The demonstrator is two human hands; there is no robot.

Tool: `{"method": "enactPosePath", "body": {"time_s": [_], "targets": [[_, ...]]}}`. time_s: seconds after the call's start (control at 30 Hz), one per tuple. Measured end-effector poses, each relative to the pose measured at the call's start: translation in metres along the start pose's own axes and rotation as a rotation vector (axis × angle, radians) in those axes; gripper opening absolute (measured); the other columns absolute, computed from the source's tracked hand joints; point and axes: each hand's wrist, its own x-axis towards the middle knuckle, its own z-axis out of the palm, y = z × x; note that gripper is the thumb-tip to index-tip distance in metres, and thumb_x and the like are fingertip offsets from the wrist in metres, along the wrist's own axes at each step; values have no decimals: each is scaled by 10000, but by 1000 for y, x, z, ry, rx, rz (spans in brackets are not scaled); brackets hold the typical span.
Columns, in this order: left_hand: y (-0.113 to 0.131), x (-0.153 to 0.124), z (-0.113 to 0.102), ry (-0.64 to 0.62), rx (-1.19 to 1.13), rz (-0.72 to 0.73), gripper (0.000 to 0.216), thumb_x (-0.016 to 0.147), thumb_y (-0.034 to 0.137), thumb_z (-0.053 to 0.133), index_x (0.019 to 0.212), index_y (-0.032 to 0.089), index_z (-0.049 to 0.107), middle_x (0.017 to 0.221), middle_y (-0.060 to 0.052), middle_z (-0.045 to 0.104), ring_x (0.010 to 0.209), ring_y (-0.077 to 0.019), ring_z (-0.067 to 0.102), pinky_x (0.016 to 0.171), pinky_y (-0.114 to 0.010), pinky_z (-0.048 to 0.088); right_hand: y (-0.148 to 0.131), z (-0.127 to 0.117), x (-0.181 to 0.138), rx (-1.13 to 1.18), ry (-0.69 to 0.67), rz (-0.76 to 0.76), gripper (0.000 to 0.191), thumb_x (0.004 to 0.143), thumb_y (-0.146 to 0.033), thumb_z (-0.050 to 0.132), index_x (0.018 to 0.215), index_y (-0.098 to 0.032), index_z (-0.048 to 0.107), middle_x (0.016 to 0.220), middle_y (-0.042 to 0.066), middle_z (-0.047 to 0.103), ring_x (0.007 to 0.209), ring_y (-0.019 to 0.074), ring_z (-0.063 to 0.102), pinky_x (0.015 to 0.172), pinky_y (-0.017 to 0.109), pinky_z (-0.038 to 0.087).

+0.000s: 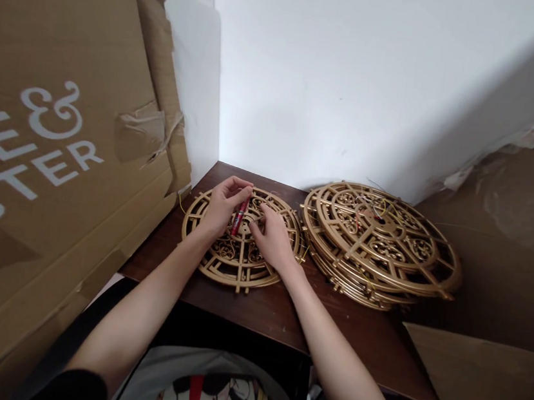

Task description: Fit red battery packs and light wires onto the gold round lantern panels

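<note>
A gold openwork disc [243, 283] with scrolls and spokes lies flat on a dark wooden table before me. Over its upper left part, my left hand [223, 206] is closed, with thumb and forefinger at the top of a slim red tube-like object [240, 215] bearing pale markings; its exact kind cannot be made out. My right hand [272, 233] rests on the right side of the disc near its hub, thumb and forefinger apart. Its other fingers are partly hidden, and nothing shows in its grasp.
To the right stands a stack of similar gold discs [378, 246], with thin wires on top. A large cardboard box [72, 40] rises at the left, and more cardboard [508, 255] at the right. A white wall [334, 85] borders the back of the table [267, 313].
</note>
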Motion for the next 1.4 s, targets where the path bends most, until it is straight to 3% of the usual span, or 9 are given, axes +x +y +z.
{"method": "enactPosePath", "body": {"time_s": [0.23, 0.47, 0.6, 0.8, 0.9, 1.0, 1.2, 1.3, 1.4], "targets": [[1, 0, 0, -2, 4, -10, 207, 697, 307, 755, 786, 168, 629, 726, -3, 621, 622, -99, 537, 582, -231, 433, -4, 1, -4, -121, -33, -7, 581, 864, -264, 518, 1400, -69, 407, 1483, 202, 370, 1377, 302, 322, 1104, 453, 327], [5, -5, 6, -27, 73, -24, 209, 701, 309, 739, 767, 160, 607, 737, -1, 618, 637, -97, 531, 597, -229, 421, -15, -2, -10, -328, -67, 63, 598, 888, -314, 503, 1435, -117, 364, 1478, 200, 381, 1252, 362, 401, 1002, 529, 351], [10, -8, 10, -75, 114, -15, 184, 702, 281, 728, 750, 163, 595, 735, 5, 609, 624, -95, 525, 609, -237, 425, -20, -4, -13, -382, -34, 0, 525, 888, -308, 525, 1391, -184, 439, 1459, 204, 407, 1166, 365, 449, 916, 533, 379], [12, -9, 11, -146, 144, -13, 172, 698, 277, 729, 725, 164, 603, 703, 9, 585, 600, -95, 513, 584, -230, 416, -20, -3, -15, -378, 21, 5, 541, 872, -306, 560, 1373, -133, 453, 1468, 276, 354, 1202, 429, 411, 906, 580, 338], [11, -9, 11, -144, 145, -8, 171, 692, 274, 736, 720, 162, 610, 695, 9, 582, 599, -95, 513, 571, -222, 408, -18, -3, -14, -315, 14, 29, 548, 865, -312, 566, 1369, -132, 450, 1442, 259, 402, 1205, 420, 401, 919, 582, 317], [10, -9, 10, -131, 142, -8, 178, 686, 282, 743, 729, 160, 621, 709, 4, 598, 619, -101, 532, 581, -223, 420, -18, -4, -12, -220, -21, 41, 504, 851, -294, 573, 1330, -165, 485, 1303, 196, 567, 1158, 380, 435, 923, 566, 315], [8, -3, 4, 28, 90, -8, 190, 675, 283, 741, 723, 158, 605, 659, 10, 589, 557, -86, 498, 542, -217, 405, -21, -10, -6, 111, -15, 61, 253, 820, -243, 607, 1070, -214, 635, 1076, 67, 711, 1080, 274, 551, 951, 506, 348], [7, 2, 0, 144, 29, -12, 185, 668, 266, 736, 725, 159, 595, 628, 18, 569, 509, -77, 473, 496, -214, 392, -20, -10, -3, 407, -13, 84, 159, 796, -227, 626, 950, -194, 653, 891, 32, 736, 866, 192, 650, 829, 373, 465], [7, 5, -3, 242, -21, -63, 168, 680, 250, 715, 726, 159, 581, 596, 28, 541, 465, -68, 457, 461, -210, 385, -19, -11, 0, 637, -4, 109, 162, 762, -256, 665, 903, -178, 651, 739, 14, 712, 670, 144, 645, 644, 277, 496]]}}
